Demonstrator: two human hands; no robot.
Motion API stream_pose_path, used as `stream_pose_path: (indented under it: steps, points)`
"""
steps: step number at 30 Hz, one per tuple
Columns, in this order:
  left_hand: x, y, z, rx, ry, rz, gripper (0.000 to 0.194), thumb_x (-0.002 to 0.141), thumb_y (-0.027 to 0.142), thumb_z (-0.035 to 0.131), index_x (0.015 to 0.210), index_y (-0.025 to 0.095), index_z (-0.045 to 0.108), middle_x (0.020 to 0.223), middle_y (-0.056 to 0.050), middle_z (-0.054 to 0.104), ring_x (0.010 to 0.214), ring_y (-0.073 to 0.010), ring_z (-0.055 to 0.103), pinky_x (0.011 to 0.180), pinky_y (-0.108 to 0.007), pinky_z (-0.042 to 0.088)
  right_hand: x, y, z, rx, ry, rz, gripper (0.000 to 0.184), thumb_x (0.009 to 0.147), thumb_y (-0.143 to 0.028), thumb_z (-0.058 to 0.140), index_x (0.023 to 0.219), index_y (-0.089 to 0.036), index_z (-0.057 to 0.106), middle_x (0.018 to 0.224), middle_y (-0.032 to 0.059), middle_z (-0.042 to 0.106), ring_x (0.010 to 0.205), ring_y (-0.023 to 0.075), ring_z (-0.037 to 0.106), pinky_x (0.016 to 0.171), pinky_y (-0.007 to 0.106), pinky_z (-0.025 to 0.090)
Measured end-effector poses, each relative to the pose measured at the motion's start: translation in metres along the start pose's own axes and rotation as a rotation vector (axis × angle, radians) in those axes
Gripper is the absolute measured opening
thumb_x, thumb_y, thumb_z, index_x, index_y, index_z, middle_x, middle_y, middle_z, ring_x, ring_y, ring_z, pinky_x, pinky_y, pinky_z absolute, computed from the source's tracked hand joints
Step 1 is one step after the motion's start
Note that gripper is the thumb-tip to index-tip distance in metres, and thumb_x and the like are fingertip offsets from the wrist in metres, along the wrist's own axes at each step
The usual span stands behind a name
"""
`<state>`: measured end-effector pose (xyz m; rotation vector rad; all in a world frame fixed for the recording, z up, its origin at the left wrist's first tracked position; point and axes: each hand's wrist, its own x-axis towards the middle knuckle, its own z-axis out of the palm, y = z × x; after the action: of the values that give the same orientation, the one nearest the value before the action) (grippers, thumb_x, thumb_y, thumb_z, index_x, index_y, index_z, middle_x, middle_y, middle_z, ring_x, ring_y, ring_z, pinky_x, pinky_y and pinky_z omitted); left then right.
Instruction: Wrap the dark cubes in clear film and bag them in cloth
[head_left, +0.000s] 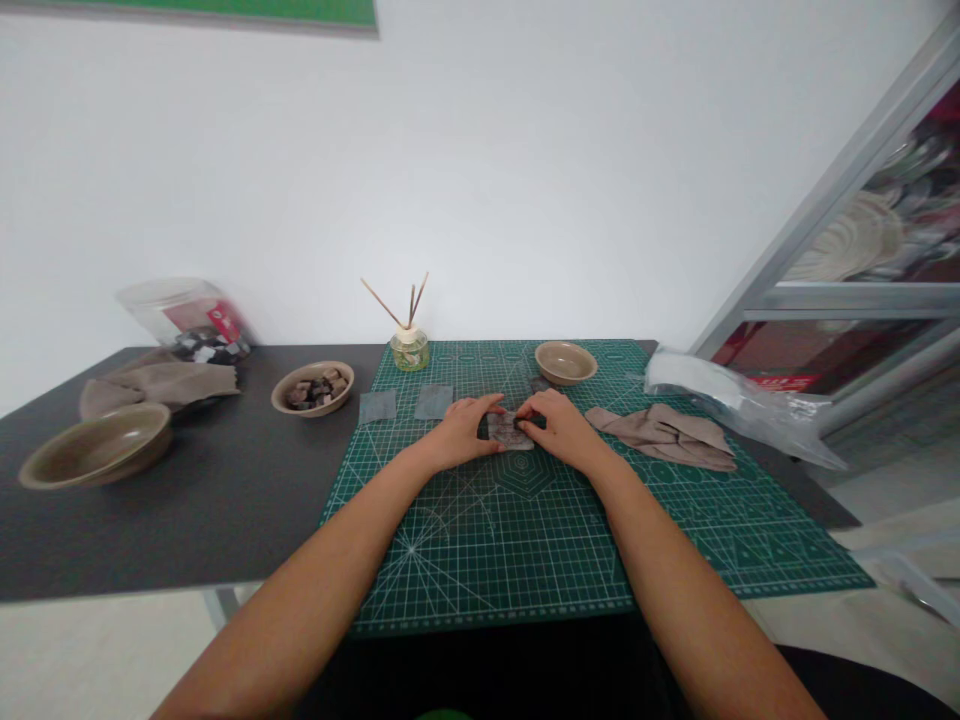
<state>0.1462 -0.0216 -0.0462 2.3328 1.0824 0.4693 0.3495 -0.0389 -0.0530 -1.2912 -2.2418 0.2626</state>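
A small greyish square sheet with dark marks lies on the green cutting mat. My left hand rests at its left side, with thumb and fingers apart at its upper and lower edges. At the right edge, the fingertips of my right hand are pinched together over a small dark piece, mostly hidden by the fingers. To the left on the mat are two flat grey squares, one nearer my left hand and another farther off. Behind my right hand stands a shallow tan bowl.
A crumpled brown cloth and a clear plastic bag lie right. A reed diffuser stands at the back. Leftward are a bowl of small brown pieces, a larger bowl, another cloth and a clear jar.
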Motion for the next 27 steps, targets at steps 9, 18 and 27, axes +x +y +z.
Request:
stream_pose_path:
  steps: [9, 18, 27]
  points:
    - [0.0001, -0.0023, 0.0005, 0.006, -0.002, 0.003, 0.077, 0.072, 0.023, 0.072, 0.14, 0.021, 0.037, 0.129, -0.006, 0.06, 0.123, -0.0295, 0.047, 0.107, -0.045, 0.031, 0.0004, 0.01, 0.0014, -0.071, 0.173, 0.098, 0.008, 0.085, -0.02, 0.057, 0.08, -0.019, 0.064, 0.084, 0.0062, 0.065, 0.085, 0.0227, 0.053, 0.079, 0.037, 0.039]
    - [0.0002, -0.002, 0.0008, 0.012, -0.001, -0.005, 0.076, 0.072, 0.025, 0.072, 0.14, 0.021, 0.037, 0.131, -0.008, 0.058, 0.126, -0.0294, 0.046, 0.108, -0.045, 0.03, -0.0015, 0.0066, 0.0048, -0.063, 0.081, 0.037, 0.021, 0.083, -0.016, 0.06, 0.103, -0.018, 0.067, 0.097, 0.0081, 0.064, 0.096, 0.0243, 0.051, 0.085, 0.038, 0.037]
    - [0.0003, -0.0006, 0.0002, -0.001, -0.01, -0.013, 0.077, 0.072, 0.024, 0.072, 0.14, 0.02, 0.037, 0.131, -0.006, 0.059, 0.126, -0.0288, 0.045, 0.109, -0.045, 0.03, -0.0008, 0.0048, 0.0048, -0.089, 0.013, 0.058, 0.011, 0.08, -0.024, 0.069, 0.09, -0.02, 0.07, 0.09, 0.0059, 0.062, 0.092, 0.0227, 0.051, 0.081, 0.036, 0.036]
